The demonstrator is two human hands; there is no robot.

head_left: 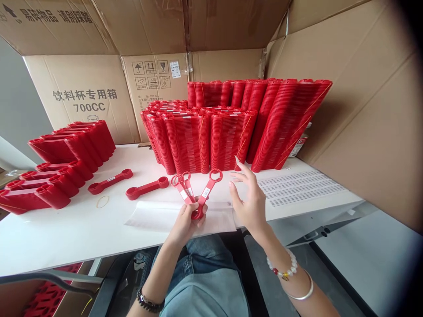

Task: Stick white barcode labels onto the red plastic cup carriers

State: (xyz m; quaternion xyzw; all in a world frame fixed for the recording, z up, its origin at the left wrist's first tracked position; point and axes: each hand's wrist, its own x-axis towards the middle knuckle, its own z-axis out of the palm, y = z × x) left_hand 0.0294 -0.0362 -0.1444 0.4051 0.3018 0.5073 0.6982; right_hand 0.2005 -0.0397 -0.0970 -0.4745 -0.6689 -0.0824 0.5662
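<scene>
a left hand (187,219) grips a fan of red plastic carriers (194,191) by their lower ends, above a white table (66,233). the right hand (249,200) hovers just beside them, fingers spread and empty (tall red stacks (231,127) stand behind).
</scene>
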